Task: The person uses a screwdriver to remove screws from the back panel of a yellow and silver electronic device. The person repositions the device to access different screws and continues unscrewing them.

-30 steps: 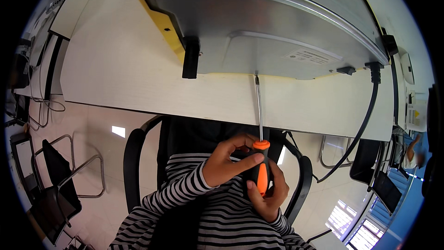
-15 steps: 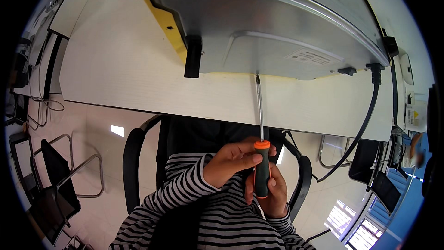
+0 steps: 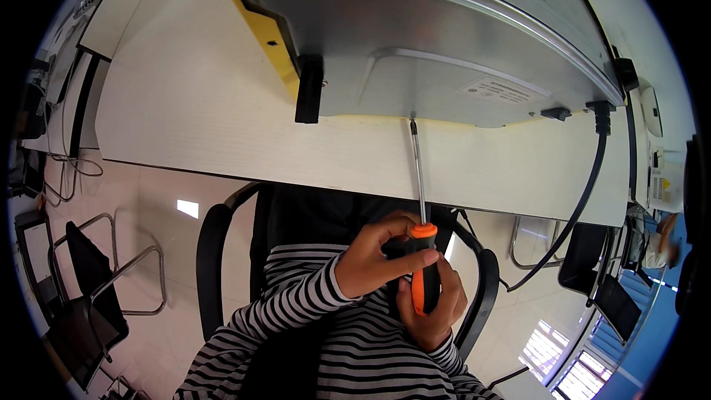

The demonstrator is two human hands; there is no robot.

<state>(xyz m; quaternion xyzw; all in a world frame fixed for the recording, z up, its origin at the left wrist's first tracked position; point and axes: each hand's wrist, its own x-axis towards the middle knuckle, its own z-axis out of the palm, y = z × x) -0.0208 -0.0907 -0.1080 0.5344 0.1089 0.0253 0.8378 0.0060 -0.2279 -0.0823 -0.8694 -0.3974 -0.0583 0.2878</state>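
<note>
A person in a striped top steadies an orange-and-black screwdriver [image 3: 424,230] at the worktop [image 3: 185,104], its handle [image 3: 426,292] toward 5 o'clock and its steel shaft aimed at 12. The tip meets the lower edge of a silver metal casing [image 3: 437,67], which fills the view from 11 to 2 o'clock; whether it sits in a screw is too small to tell. The casing's near wall is unbroken, so its contents are hidden. Yellow trim [image 3: 268,33] runs along its side at 11 o'clock, close to a black block [image 3: 309,92], while a switch [image 3: 555,113] and a plugged-in power cord [image 3: 596,167] sit between 2 and 3.

Both grips are closed around the handle. The left hand [image 3: 374,261] pinches its upper part, thumb across the front just below the orange collar, fingers curled behind. The right hand [image 3: 438,307] wraps the lower part, thumb along the 9 o'clock side.

The worktop's near edge crosses from 9 o'clock to between 3 and 4, with both hands on the person's side of it, above the lap. A bare strip lies between that edge and the casing, spanned by the shaft, and widens into open surface toward 10 o'clock. Black chair arms [image 3: 211,267] flank the person, the one toward 4 o'clock standing near the right hand.
</note>
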